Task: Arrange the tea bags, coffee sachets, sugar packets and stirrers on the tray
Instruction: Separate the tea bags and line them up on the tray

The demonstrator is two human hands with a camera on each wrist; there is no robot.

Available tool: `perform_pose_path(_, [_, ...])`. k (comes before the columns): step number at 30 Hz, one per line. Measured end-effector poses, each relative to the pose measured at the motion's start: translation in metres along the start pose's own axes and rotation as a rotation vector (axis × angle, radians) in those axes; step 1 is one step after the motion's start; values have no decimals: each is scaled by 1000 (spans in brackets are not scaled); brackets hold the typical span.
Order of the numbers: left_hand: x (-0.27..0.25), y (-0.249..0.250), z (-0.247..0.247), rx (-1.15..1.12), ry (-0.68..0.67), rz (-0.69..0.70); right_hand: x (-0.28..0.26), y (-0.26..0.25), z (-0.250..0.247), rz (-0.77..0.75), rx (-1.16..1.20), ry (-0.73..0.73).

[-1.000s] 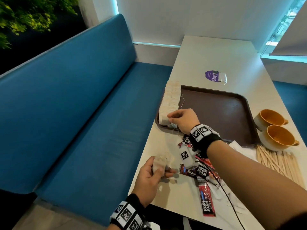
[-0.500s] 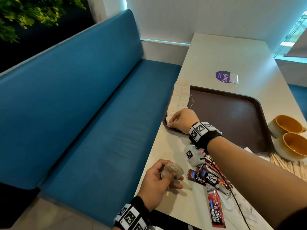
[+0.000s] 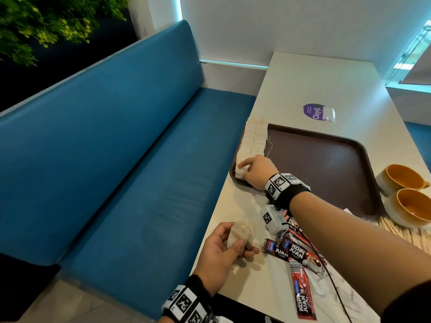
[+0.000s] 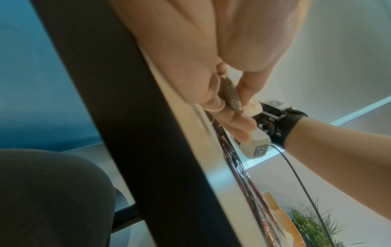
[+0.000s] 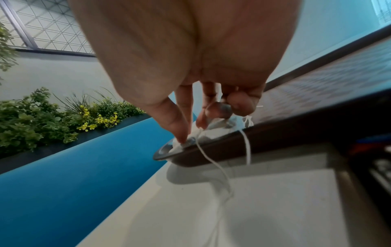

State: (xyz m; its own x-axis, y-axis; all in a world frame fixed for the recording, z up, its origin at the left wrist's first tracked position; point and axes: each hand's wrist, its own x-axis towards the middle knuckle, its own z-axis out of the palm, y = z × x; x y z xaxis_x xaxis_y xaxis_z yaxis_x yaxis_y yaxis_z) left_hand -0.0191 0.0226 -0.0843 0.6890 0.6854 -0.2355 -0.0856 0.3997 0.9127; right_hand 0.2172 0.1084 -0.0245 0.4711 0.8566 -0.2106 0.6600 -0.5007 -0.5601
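A brown tray (image 3: 326, 164) lies on the pale table, with a row of tea bags (image 3: 255, 136) along its left edge. My right hand (image 3: 242, 169) is at the near end of that row. Its thumb and forefinger pinch a white tea bag (image 5: 213, 132) against the tray's near-left corner (image 5: 211, 150), and the bag's string (image 5: 213, 164) hangs over the rim. My left hand (image 3: 242, 243) holds a small stack of tea bags (image 3: 240, 231) near the table's left edge; the left wrist view shows a tea bag (image 4: 229, 93) between thumb and fingers. Red coffee sachets (image 3: 295, 251) lie near me.
Two orange-lined cups (image 3: 407, 194) stand right of the tray, with wooden stirrers (image 3: 401, 234) in front of them. White packets (image 3: 345, 297) lie under the sachets. A purple sticker (image 3: 313, 112) is on the table beyond the tray. A blue bench runs along the left.
My right hand has moved a little left and down, bringing its tea bag onto the tray's near-left corner. The left hand keeps its stack in the same place.
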Motion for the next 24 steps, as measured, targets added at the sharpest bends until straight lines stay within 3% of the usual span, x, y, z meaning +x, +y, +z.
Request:
perform_pose_path(5, [-1, -1, 0, 5, 11, -1, -2, 2, -5, -27, -6, 70])
perform_pose_path(16, [-2, 1, 2, -26, 34, -11, -2, 4, -6, 2, 20, 59])
perform_pose_path(24, [2, -4, 1, -16, 71, -1, -93, 23, -22, -43, 378, 44])
